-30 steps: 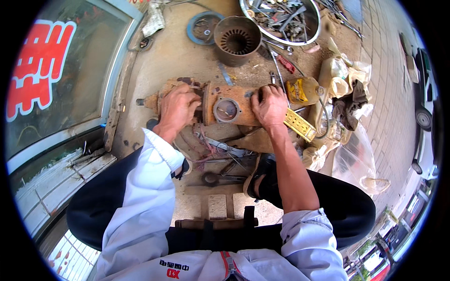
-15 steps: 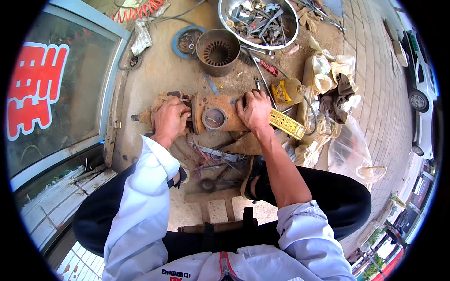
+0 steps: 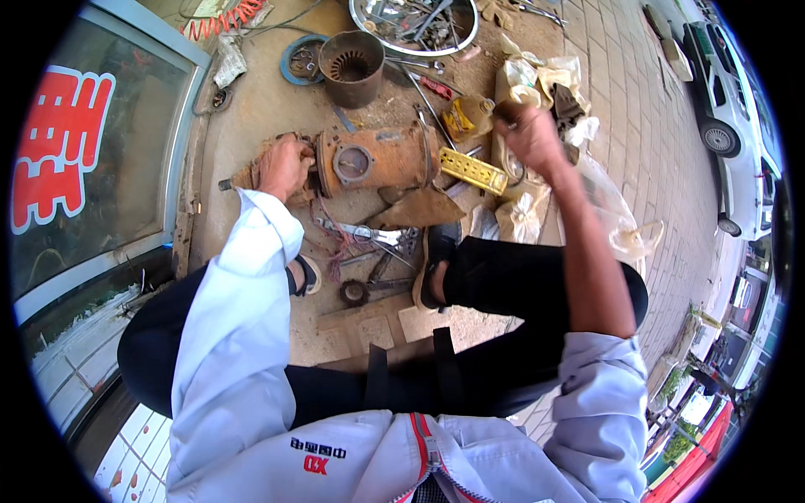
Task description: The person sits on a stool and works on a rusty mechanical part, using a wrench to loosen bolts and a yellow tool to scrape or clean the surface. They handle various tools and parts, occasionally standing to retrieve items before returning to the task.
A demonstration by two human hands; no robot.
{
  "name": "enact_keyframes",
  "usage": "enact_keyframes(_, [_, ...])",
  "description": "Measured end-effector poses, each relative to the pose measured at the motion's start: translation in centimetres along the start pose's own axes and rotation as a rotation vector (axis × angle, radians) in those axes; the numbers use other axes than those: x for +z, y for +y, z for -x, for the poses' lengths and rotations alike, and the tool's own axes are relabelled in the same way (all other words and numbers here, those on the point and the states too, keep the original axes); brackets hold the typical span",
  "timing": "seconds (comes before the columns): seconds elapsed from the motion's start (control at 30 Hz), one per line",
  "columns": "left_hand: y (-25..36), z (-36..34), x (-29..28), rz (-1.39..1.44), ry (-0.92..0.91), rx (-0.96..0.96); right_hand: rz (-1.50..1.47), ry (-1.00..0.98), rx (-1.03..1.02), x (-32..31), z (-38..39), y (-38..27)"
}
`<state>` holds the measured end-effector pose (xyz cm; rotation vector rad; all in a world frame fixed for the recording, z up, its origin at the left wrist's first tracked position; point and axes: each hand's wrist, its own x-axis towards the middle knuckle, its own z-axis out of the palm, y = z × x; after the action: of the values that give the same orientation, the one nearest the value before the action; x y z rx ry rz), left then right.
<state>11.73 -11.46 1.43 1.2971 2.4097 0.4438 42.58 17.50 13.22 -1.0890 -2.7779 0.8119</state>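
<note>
rusty metal drum (image 3: pixel 390 155), on its side, centre of frame.
right hand (image 3: pixel 532 139), upper right, forearm slanting up, apart from drum; fingers curled, whether holding anything cannot tell.
left hand (image 3: pixel 283 168), left of centre, fingers gripping drum's left end.

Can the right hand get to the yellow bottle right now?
Probably yes. The right hand shows close by, just to the right of the yellow bottle, and nothing seems to block the way between them. The hand is blurred, so I can't tell if it's empty.
</note>
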Motion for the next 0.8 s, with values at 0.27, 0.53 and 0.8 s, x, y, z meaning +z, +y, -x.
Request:
enact_keyframes(0.27, [-0.3, 0.0, 0.3, -0.039, 0.059, 0.053, 0.054, 0.191, -0.038, -12.5, 9.5, -6.2])
enact_keyframes(0.53, [-0.6, -0.3, 0.6, 0.018, 0.010, 0.010, 0.230, 0.109, -0.219, -10.0, 8.5, -10.0])
enact_keyframes(0.8, [-1.0, 0.4, 0.9, -0.030, 0.094, 0.080, 0.470, -0.298, -0.199, -1.4, 8.7, -9.7])
